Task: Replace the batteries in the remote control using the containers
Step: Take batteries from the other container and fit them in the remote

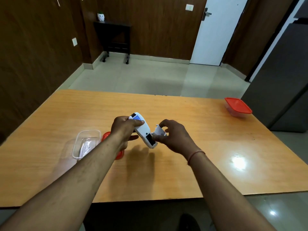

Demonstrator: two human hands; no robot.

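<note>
My left hand point(124, 129) grips a white remote control point(143, 130) above the middle of the wooden table point(191, 157), its back side facing up. The battery bay near its lower end shows dark and uncovered. My right hand point(173, 136) holds the white battery cover point(160, 130) just right of that bay, touching the remote's end. An open clear container point(86, 143) sits left of my left forearm. Its red lid point(106, 136) lies beside it, mostly hidden by my arm. A closed clear container with a red lid point(238, 106) stands at the far right. No batteries are visible.
The table's near edge runs below my forearms, with tiled floor beyond the far edge. A grey cabinet point(283, 84) stands close to the table's right end. A dark side table point(115, 39) stands by the far wall, next to a white door point(216, 30).
</note>
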